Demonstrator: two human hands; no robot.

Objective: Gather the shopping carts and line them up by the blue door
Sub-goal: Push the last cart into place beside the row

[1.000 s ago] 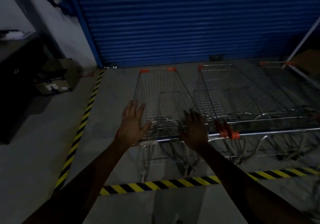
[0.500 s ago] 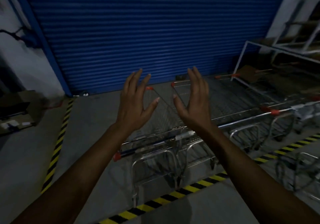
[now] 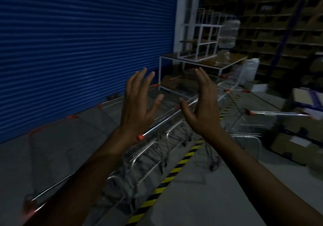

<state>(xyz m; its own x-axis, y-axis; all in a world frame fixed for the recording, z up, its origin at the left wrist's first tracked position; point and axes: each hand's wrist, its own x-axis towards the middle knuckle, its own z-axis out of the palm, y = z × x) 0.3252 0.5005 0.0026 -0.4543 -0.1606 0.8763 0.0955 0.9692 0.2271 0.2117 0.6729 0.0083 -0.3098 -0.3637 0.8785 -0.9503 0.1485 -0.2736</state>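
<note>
Looking at silver wire shopping carts (image 3: 153,129) with orange handle caps, sitting in a row from seven to one o'clock beside the blue door (image 3: 78,51); lying below and beyond left grip (image 3: 138,110) and right grip (image 3: 204,110); holding both raised, fingers spread, clasping nothing.

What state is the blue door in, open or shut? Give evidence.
Shut: the blue door has slats reaching the floor along its whole visible width, with no gap.
</note>
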